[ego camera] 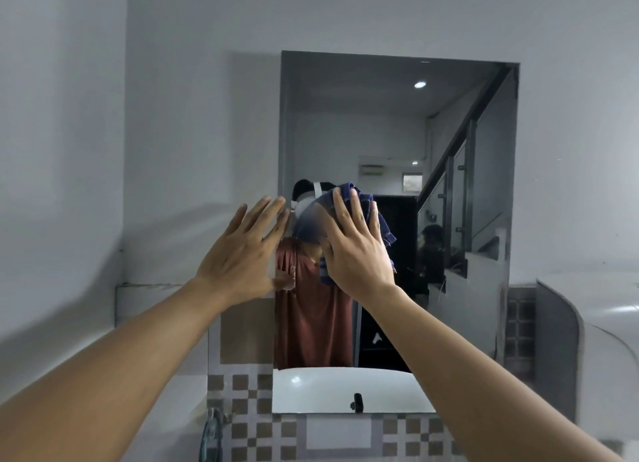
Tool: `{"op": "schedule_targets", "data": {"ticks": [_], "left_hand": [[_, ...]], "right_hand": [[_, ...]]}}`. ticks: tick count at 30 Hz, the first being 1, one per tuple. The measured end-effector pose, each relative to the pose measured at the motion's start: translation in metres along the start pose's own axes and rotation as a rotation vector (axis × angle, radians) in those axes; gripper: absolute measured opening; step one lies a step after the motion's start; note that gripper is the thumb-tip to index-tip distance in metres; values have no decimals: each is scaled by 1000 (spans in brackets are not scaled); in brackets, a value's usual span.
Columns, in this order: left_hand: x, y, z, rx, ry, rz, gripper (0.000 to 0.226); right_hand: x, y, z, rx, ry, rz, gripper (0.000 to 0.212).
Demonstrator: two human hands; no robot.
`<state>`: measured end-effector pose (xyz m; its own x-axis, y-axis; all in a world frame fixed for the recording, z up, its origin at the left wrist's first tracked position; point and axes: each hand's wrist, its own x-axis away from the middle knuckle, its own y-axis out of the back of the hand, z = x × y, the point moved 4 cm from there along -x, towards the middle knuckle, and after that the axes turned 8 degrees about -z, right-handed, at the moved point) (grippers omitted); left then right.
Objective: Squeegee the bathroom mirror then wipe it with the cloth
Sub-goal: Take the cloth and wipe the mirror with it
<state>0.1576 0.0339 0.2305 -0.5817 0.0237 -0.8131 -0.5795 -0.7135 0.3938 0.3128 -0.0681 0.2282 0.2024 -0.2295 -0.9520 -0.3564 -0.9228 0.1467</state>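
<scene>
The left hand (238,250) is spread flat and holds nothing, its fingertips (276,204) reaching the mirror's (449,219) left edge at about nine o'clock of the glass. Whether it bears on the wall or the glass I cannot tell; a palm on the glass would likely leave fresh prints on a wiped patch.

At about three o'clock from it, the right hand (356,250) presses the blue cloth (382,224) flat against the mirror, fingers splayed over it rather than curled round it. Pinned only by pressure, the cloth could slip down toward the sink (345,389) at six o'clock if the push eases. No squeegee is in view, so I judge the wiping step is under way.
</scene>
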Motion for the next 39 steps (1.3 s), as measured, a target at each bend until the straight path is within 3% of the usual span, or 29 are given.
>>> {"op": "schedule_targets", "data": {"ticks": [12, 17, 24, 30, 39], "left_hand": [[0, -2, -2, 17, 9, 1, 123], [-1, 3, -5, -6, -4, 6, 124], [-2, 0, -21, 11, -71, 34, 108], [0, -7, -36, 4, -34, 31, 125], [1, -10, -41, 49, -4, 0, 126]], "right_hand": [[55, -3, 2, 49, 321, 183, 74], [68, 3, -17, 99, 325, 212, 63], [71, 14, -42, 76, 155, 145, 52], [74, 23, -78, 22, -82, 114, 54], [83, 40, -135, 43, -378, -27, 56]]}}
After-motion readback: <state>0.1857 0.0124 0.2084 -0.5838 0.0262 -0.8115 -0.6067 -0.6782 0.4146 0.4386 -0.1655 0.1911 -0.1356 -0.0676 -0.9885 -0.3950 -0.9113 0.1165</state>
